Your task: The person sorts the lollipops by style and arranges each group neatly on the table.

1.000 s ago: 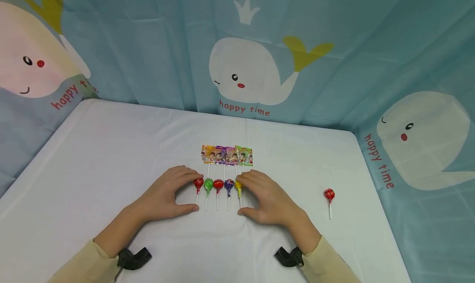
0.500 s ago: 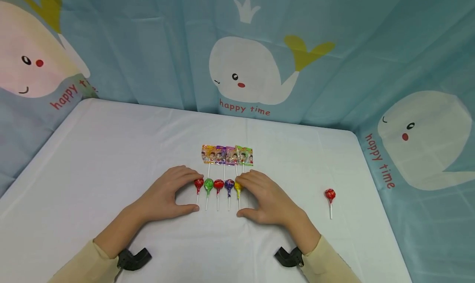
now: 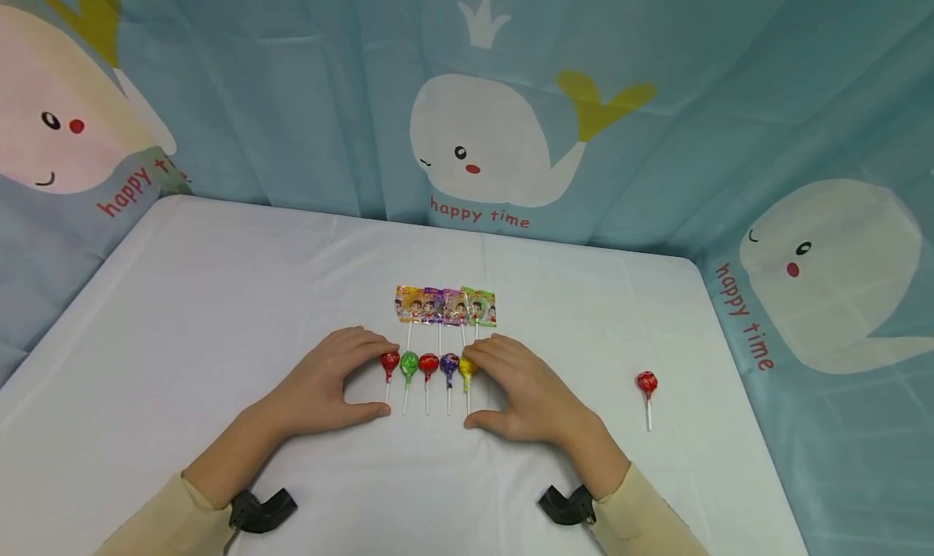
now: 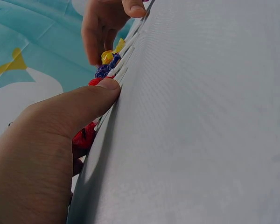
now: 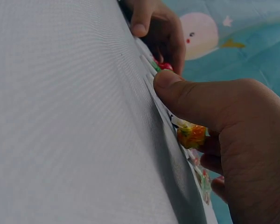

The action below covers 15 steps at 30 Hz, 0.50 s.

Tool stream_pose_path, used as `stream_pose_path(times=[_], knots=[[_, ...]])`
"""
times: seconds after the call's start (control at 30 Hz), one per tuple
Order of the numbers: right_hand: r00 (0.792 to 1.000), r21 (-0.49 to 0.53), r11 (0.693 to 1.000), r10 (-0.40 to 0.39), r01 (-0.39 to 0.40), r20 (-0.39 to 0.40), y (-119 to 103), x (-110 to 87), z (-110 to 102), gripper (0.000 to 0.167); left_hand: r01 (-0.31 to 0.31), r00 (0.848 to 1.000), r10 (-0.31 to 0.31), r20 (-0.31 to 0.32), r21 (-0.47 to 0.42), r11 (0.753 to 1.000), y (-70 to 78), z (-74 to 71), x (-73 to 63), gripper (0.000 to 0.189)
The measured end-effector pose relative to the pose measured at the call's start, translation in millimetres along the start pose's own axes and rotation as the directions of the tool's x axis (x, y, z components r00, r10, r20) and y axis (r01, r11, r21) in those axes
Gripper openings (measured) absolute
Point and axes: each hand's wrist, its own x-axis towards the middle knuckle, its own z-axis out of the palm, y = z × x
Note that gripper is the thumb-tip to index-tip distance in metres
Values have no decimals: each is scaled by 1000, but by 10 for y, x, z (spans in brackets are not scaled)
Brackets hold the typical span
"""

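Observation:
In the head view a row of lollipops lies on the white table, heads away from me. My left hand holds the leftmost, a red lollipop, fingertips at its head and thumb at the stick's lower end. At the row's right end, my right hand spans a yellow lollipop the same way. Between them lie a green lollipop, another red lollipop and a purple lollipop. In the right wrist view, the fingers behind the yellow head are partly hidden.
Flat-wrapped lollipops in orange, purple, pink and green form a second row just behind, their sticks pointing toward the first. One red-wrapped lollipop lies apart on the right. A blue whale-print curtain hangs along the table's back and sides.
The yellow lollipop has slid slightly left with my right hand, closer to the purple one. My left hand and the other lollipops stay in place.

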Motion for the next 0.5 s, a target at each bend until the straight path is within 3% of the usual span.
stream_pose_path(times=[0.5], knots=[[998,-30,999,-28,26,-55,-4,-78,-64,87,4,1000,-4,0,5,1000,1,2,-6,81]])
